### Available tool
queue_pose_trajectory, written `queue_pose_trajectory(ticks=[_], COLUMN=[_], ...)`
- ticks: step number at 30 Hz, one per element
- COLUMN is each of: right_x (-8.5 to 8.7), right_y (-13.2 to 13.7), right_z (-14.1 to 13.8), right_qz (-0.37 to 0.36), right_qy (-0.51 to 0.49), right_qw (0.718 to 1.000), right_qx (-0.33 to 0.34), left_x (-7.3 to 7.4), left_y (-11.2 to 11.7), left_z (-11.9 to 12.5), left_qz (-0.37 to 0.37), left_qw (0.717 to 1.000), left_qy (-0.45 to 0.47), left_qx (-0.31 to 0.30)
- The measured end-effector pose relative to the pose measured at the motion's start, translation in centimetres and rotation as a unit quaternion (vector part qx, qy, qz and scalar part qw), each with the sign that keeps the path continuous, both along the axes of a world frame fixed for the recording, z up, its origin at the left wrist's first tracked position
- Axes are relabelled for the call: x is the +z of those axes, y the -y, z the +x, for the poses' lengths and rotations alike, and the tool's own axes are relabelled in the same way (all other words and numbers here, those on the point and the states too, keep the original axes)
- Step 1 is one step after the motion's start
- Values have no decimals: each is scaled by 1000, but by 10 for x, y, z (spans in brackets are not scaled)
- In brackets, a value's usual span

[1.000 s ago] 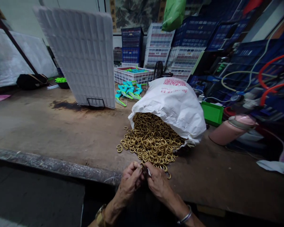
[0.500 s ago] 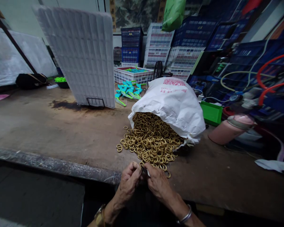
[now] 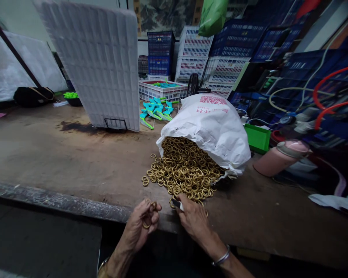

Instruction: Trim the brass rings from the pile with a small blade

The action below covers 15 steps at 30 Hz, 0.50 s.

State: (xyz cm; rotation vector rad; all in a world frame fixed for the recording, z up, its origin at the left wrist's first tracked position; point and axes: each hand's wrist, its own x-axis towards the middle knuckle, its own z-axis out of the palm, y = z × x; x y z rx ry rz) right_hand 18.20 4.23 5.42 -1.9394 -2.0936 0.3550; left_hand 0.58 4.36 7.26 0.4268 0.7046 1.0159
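A white woven sack (image 3: 211,127) lies on its side on the brown workbench (image 3: 75,162), and several brass rings (image 3: 182,173) spill from its mouth in a heap. My left hand (image 3: 142,226) is curled at the bench's near edge, its fingers closed on a couple of brass rings (image 3: 150,212). My right hand (image 3: 193,218) rests at the near side of the heap, pinching a small dark and white piece (image 3: 176,203) between thumb and fingers.
A white grid tray (image 3: 95,65) stands upright at the back left. Teal plastic parts (image 3: 156,110) lie behind the sack, with stacked white and blue crates (image 3: 191,58) beyond. A green box (image 3: 259,138), a pink flask (image 3: 281,158) and hoses crowd the right side.
My hands were pressed together over one small piece. They have parted: the left hand moved left with rings in it, while the right stayed by the heap.
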Motion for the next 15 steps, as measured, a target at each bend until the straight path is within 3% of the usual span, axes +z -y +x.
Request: queue_pose_trajectory(ticks=[10, 15], right_x=[-6, -7], right_y=[-5, -7], right_z=[-15, -16], right_qz=[-18, 1], right_qy=[39, 13], right_qw=[998, 998], right_qx=[-46, -60], left_x=[-21, -23], left_y=[-5, -5], left_z=[-4, 7], left_qz=[-68, -80], left_qw=[995, 997], left_qy=[76, 13], left_qx=[-5, 7])
